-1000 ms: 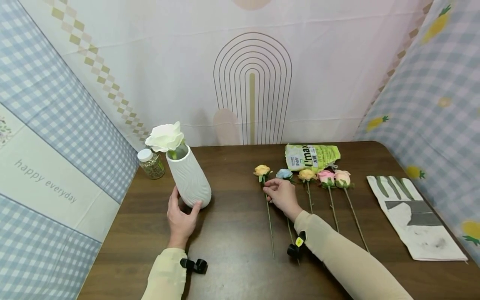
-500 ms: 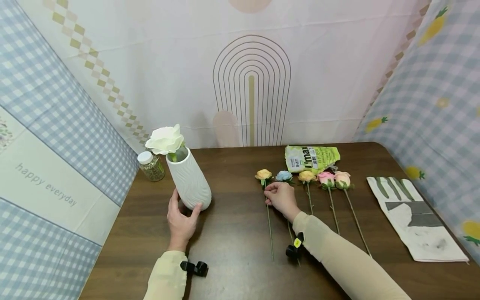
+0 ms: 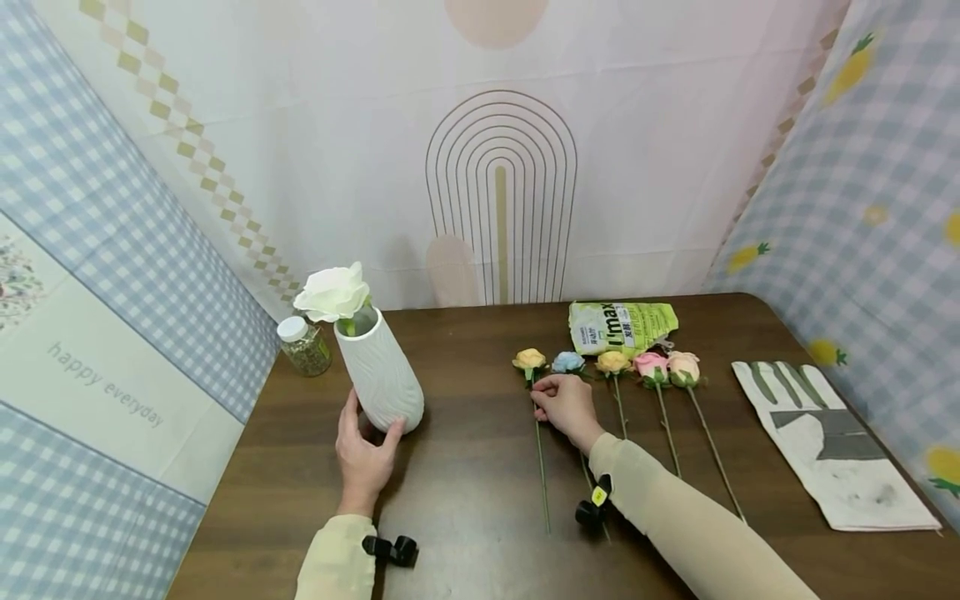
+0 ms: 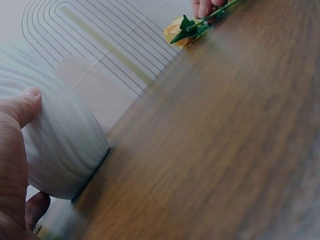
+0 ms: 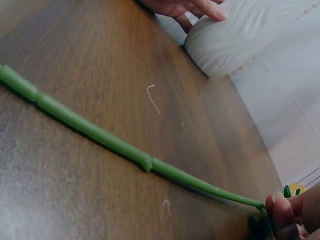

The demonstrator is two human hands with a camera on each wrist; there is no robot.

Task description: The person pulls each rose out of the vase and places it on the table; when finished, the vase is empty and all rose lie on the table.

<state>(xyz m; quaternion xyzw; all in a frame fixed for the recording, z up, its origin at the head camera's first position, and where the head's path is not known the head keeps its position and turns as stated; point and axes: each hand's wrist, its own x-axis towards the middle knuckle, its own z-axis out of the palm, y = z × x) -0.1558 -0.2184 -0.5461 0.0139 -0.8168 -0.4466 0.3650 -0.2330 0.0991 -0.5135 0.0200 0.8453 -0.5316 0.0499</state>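
My left hand holds a white ribbed vase low on its body, the thumb at the front and the fingers round the left side. A white artificial rose stands in the vase and leans left over the rim. My right hand pinches the green stem of the leftmost yellow rose, just below its leaves. This rose is also visible in the left wrist view, with the right fingertips at its stem. Under my right hand runs the stem of a blue rose.
Right of the blue rose lie another yellow rose, a pink one and a peach one. Behind them is a green packet. A folded glove lies at the right; a white-capped jar stands behind the vase.
The head view has tilted up a little, so the scene sits lower. The leftmost yellow rose has shifted slightly right in my right fingers. My left hand stays on the vase.
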